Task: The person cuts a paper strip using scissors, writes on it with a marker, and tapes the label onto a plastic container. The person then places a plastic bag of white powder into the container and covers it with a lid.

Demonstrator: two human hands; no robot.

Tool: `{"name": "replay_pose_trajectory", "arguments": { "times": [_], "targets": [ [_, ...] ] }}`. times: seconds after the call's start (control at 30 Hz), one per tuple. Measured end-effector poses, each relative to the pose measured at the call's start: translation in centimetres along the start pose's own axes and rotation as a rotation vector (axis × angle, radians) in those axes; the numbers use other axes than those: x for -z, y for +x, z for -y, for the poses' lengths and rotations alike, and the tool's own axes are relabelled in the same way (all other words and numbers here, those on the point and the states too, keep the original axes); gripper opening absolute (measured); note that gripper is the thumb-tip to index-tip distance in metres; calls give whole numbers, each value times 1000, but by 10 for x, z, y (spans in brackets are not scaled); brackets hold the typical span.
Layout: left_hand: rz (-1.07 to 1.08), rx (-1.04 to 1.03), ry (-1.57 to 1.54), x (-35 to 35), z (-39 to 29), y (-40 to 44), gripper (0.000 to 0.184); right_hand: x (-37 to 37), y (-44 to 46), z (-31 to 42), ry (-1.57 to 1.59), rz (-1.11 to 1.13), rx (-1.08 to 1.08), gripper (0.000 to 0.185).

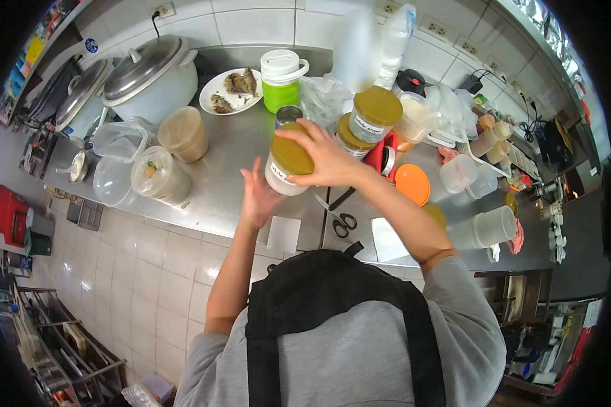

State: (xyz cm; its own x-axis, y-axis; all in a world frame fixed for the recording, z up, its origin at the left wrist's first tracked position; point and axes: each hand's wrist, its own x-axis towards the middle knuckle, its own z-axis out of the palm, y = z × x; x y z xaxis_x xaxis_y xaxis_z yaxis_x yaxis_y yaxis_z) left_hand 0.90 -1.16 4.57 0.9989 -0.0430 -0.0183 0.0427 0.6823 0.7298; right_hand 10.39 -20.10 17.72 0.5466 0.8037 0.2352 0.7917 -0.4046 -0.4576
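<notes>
My right hand (327, 157) is wrapped over a white plastic tub (278, 178) with a mustard-coloured lid, its fingers across the lid and side. A label with dark handwriting shows on the tub's front. Just left of it, my left hand (258, 198) is open with fingers apart and holds nothing; whether it touches the tub, I cannot tell. Behind the tub stands an open metal can (288, 114). Two more tubs with the same lids are stacked to the right, the upper labelled tub (373, 117) on top of the lower tub (352, 139).
Scissors (344, 224) and white paper (284, 234) lie near the counter's front edge. A plate (214, 88) with food, a green jug (280, 88) and large lidded pots (149, 88) stand behind. Cloudy containers (161, 186) stand left; an orange lid (413, 184) lies right.
</notes>
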Motion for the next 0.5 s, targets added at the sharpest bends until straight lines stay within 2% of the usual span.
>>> {"name": "replay_pose_trajectory", "arguments": {
  "times": [0.03, 0.07, 0.17, 0.2, 0.3, 0.33, 0.37, 0.4, 0.43, 0.5],
  "targets": [
    [121, 120, -239, -7, -14, 1, 94, 15, 2, 4, 7, 1, 70, 92],
    [187, 223, -340, -19, -21, 5, 93, 24, 5, 6, 17, 45, 119, 92],
    [150, 178, -205, -51, -36, 15, 84, 36, 9, 10, -14, 17, 207, 91],
    [176, 137, -256, -54, -35, 18, 77, 37, 13, 9, 88, -13, 105, 90],
    [-117, -315, 114, -73, -19, 33, 73, 29, 15, 4, 411, -92, -261, 89],
    [-113, -375, 243, -73, -22, 36, 75, 27, 18, 5, 522, -116, -407, 91],
    [-97, -378, 207, -74, -24, 38, 75, 27, 19, 5, 630, -139, -553, 93],
    [-82, -379, 171, -72, -24, 41, 75, 25, 14, 2, 494, -211, -502, 100],
    [-67, -381, 137, -70, -25, 43, 75, 48, 12, 8, 515, -15, -572, 100],
    [21, -236, -35, -55, -26, 47, 75, 121, 8, 32, 551, 385, -702, 99]
  ]
}}
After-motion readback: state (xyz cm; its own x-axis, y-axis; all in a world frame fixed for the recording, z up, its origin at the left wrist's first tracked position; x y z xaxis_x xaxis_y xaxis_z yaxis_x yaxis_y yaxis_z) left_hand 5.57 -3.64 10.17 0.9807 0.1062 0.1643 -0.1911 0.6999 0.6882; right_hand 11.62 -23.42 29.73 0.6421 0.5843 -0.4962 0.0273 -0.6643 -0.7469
